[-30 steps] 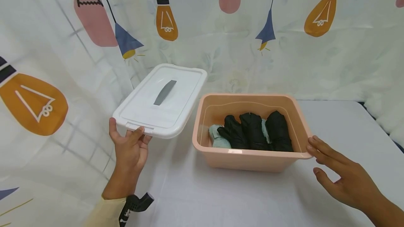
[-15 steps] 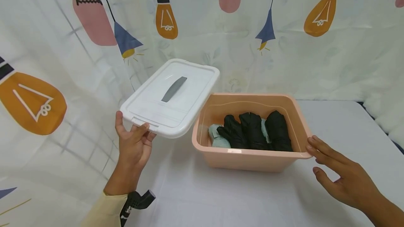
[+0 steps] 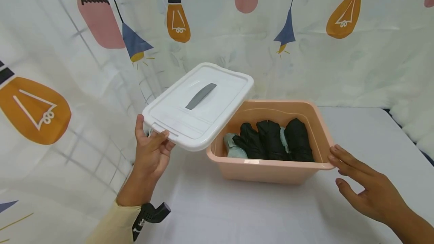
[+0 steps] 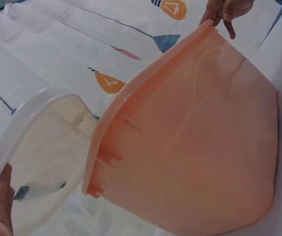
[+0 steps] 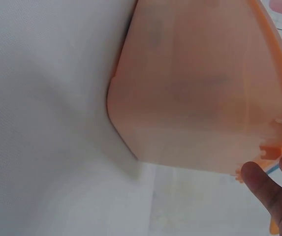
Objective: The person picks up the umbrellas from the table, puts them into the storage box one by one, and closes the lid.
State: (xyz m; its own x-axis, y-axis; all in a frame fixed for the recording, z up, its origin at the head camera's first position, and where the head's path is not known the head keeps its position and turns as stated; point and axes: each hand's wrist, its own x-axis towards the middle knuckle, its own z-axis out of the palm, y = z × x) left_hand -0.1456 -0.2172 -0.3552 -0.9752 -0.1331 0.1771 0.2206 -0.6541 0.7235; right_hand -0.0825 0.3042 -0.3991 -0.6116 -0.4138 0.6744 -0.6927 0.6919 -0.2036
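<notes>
My left hand [image 3: 152,153] holds a white lid [image 3: 176,123] by its near left corner, thumb on top and fingers beneath. The lid, with a grey handle [image 3: 201,96], is tilted in the air, its right part covering the bin's back left corner in the head view. A peach plastic bin [image 3: 264,172] stands on the table. Inside lie several rolled black bundles [image 3: 298,140] and some pale green cloth [image 3: 234,147]. My right hand [image 3: 369,187] touches the bin's right front corner with nearly straight fingers; in the right wrist view the fingertips [image 5: 259,179] are by the rim.
A white-covered table [image 3: 257,214] lies under the bin, and its right edge shows at the far right. A white curtain [image 3: 217,18] printed with lamps and bulbs hangs behind and along the left. A black wrist camera [image 3: 154,212] sits on my left wrist.
My left hand has carried the lid to the right, so it overlaps more of the bin's left side. The right hand and the bin have stayed in place.
</notes>
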